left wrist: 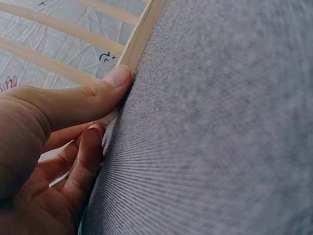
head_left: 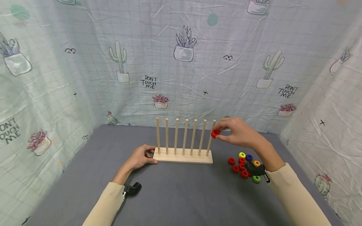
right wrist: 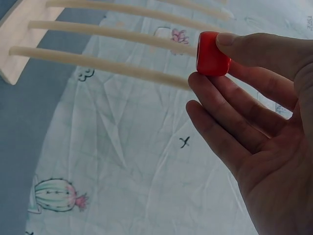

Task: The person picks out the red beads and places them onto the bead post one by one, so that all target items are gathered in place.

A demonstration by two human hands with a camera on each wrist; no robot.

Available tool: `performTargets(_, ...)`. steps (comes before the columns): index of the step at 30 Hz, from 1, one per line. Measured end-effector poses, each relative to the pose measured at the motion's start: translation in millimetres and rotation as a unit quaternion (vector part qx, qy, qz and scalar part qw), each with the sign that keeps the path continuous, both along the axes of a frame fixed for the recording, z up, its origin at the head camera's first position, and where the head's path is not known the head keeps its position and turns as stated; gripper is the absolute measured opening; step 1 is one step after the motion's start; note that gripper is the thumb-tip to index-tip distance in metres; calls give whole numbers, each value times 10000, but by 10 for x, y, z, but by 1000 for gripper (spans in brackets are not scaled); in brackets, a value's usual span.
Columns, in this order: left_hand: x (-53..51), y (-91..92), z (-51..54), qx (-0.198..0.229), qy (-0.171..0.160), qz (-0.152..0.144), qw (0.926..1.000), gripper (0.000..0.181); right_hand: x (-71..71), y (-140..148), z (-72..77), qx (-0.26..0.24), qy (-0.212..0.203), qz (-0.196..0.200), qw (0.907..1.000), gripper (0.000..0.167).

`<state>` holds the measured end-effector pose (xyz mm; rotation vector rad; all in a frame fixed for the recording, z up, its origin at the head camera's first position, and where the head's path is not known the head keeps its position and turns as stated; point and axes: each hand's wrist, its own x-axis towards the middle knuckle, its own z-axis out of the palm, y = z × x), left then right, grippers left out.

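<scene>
A gray, cloth-textured tabletop [head_left: 183, 197] fills the foreground. On its right side, loose rings [head_left: 235, 169] lie clustered: several red, plus 1 yellow, 1 blue, 1 orange and 1 green. Slightly farther, the left hand [head_left: 140, 157] grips the left end of a wooden stand [head_left: 183, 159], thumb along the front edge; 7 upright rods [head_left: 185, 138] rise from it. The right hand [head_left: 238, 131] pinches 1 red ring [right wrist: 210, 54] beside the rightmost rod's upper part; whether they touch cannot be told. Behind hangs wrinkled fabric [head_left: 198, 75] printed with potted cacti.
</scene>
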<state>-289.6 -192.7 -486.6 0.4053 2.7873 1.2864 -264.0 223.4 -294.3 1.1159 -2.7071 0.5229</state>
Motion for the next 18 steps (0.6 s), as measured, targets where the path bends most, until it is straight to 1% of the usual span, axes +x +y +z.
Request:
performTargets(5, 2, 19, 8, 17, -42, 7, 10000, 72, 5, -59, 51, -28, -92, -42, 9999, 22)
performTargets(9, 2, 28, 1, 8, -42, -57, 10000, 72, -1, -95, 76, -31, -150, -33, 9999, 23)
performTargets(18, 10, 14, 2, 5, 5, -51, 10000, 72, -29, -226, 129, -100, -65, 317, 9994, 18)
